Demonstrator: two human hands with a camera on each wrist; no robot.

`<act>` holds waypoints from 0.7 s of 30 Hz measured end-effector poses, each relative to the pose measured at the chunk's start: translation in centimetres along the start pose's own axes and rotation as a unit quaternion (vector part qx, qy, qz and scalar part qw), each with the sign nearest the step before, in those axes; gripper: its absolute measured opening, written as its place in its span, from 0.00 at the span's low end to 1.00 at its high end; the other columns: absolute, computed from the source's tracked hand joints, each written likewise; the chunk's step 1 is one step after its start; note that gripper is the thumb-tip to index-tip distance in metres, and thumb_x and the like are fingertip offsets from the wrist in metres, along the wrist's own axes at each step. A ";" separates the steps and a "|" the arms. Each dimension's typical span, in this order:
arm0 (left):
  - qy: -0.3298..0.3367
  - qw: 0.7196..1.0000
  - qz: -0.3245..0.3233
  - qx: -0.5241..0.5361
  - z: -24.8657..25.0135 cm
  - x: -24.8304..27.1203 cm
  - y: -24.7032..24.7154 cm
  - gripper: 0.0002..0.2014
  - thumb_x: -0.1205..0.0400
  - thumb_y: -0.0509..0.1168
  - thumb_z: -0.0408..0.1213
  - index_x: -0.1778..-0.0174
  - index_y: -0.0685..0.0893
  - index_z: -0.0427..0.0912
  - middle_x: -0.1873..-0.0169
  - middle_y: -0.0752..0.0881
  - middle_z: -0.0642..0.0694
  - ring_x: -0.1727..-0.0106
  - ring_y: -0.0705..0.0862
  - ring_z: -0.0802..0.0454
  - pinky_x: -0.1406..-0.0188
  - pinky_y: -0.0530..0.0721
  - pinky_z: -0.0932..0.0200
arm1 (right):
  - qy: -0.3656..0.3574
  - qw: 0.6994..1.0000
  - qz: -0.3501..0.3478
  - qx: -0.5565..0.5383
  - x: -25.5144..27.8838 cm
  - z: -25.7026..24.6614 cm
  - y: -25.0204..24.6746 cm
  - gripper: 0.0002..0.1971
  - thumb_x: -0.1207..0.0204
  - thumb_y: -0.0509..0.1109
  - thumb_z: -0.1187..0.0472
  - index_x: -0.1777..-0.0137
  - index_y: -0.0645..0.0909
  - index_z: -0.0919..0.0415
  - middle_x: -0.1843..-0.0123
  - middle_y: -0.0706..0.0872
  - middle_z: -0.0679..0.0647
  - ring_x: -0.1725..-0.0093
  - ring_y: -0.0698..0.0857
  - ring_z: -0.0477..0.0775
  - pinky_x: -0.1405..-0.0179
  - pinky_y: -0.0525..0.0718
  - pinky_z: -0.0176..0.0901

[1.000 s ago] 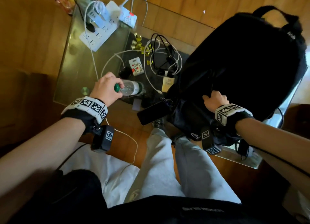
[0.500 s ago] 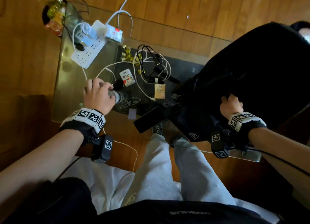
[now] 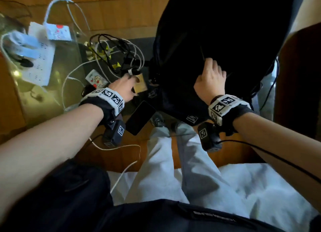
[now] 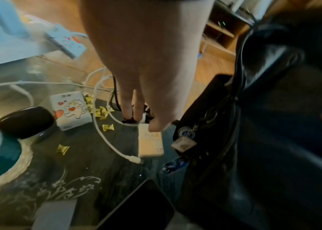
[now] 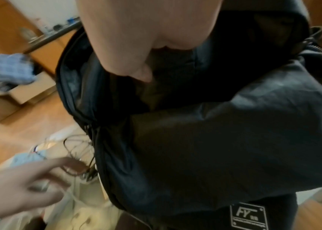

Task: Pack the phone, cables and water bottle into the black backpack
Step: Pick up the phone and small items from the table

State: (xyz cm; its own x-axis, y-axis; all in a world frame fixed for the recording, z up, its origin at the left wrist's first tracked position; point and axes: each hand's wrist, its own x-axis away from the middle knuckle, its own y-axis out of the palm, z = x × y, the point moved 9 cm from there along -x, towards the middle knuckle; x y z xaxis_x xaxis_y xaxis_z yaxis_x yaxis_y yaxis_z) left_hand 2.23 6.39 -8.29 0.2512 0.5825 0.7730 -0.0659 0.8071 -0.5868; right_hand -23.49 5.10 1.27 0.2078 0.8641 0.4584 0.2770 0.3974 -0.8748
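The black backpack (image 3: 225,32) stands on the right of the glass table, and my right hand (image 3: 211,79) grips its fabric at the opening (image 5: 215,140). My left hand (image 3: 125,82) reaches over the tangle of black and white cables (image 3: 118,56), its straight fingers (image 4: 128,109) touching the plugs beside a white cable (image 4: 104,137). The dark phone (image 3: 140,117) lies at the table's near edge, between my wrists and next to the backpack's base (image 4: 274,140). The water bottle is mostly hidden under my left forearm.
A white power strip (image 3: 38,63) with plugs sits at the far left. A cartoon-printed box (image 4: 71,109), a small cream box (image 4: 150,143), a black round case (image 4: 26,122) and yellow sweets (image 4: 101,112) lie around the cables. A key tag (image 4: 183,143) hangs from the backpack.
My left hand has let go of the water bottle and moved right to the cables. My right hand has shifted its grip higher on the backpack, which now stands more upright.
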 end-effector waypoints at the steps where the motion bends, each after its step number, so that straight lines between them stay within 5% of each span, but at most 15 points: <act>1: 0.010 0.999 -0.001 -0.032 0.4 -0.8 0.4 0.28 0.21 0.64 0.30 0.24 0.69 0.45 0.28 0.69 0.37 0.35 0.78 0.32 0.48 0.83 0.40 | -0.008 1.000 0.012 0.002 0.2 0.1 0.2 0.25 0.30 0.60 0.68 0.31 0.67 0.69 0.34 0.77 0.65 0.34 0.75 0.69 0.36 0.68 0.57; 6: 0.062 0.981 -0.007 -0.183 1.8 -3.7 2.7 0.34 0.23 0.66 0.28 0.21 0.65 0.51 0.22 0.61 0.42 0.28 0.69 0.35 0.53 0.81 0.44 | -0.042 0.997 0.049 -0.036 0.7 0.7 1.7 0.29 0.36 0.56 0.71 0.32 0.69 0.72 0.40 0.81 0.67 0.38 0.79 0.70 0.40 0.71 0.56; 14: 0.078 0.919 0.002 -0.386 2.0 -6.5 4.6 0.34 0.19 0.62 0.39 0.19 0.53 0.53 0.21 0.56 0.46 0.28 0.68 0.44 0.52 0.75 0.56 | -0.025 0.995 0.000 -0.099 -0.1 2.9 5.0 0.31 0.29 0.60 0.70 0.24 0.60 0.72 0.29 0.72 0.68 0.28 0.70 0.71 0.30 0.65 0.57; 17: 0.070 0.914 0.027 -0.398 2.1 -7.6 4.5 0.29 0.18 0.61 0.40 0.21 0.59 0.55 0.24 0.61 0.47 0.27 0.66 0.45 0.45 0.74 0.55 | -0.033 0.995 0.016 -0.092 -0.6 2.8 4.9 0.29 0.28 0.59 0.68 0.25 0.63 0.71 0.31 0.75 0.67 0.30 0.72 0.70 0.32 0.67 0.58; 21: 0.067 0.948 0.087 -0.298 1.4 -7.2 3.0 0.22 0.23 0.65 0.36 0.32 0.76 0.47 0.35 0.71 0.40 0.34 0.70 0.38 0.43 0.71 0.46 | -0.041 0.997 0.031 -0.064 -0.9 2.3 4.6 0.30 0.30 0.61 0.71 0.26 0.64 0.70 0.32 0.76 0.65 0.32 0.74 0.68 0.34 0.68 0.55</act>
State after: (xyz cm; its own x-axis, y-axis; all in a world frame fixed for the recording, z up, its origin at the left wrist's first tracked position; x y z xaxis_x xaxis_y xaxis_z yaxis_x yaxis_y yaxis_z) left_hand -1.09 4.79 -15.32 0.4096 0.6526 0.6374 0.4293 0.4786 -0.7659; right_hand -24.58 6.83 -3.53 0.1515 0.9102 0.3855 0.3846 0.3050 -0.8712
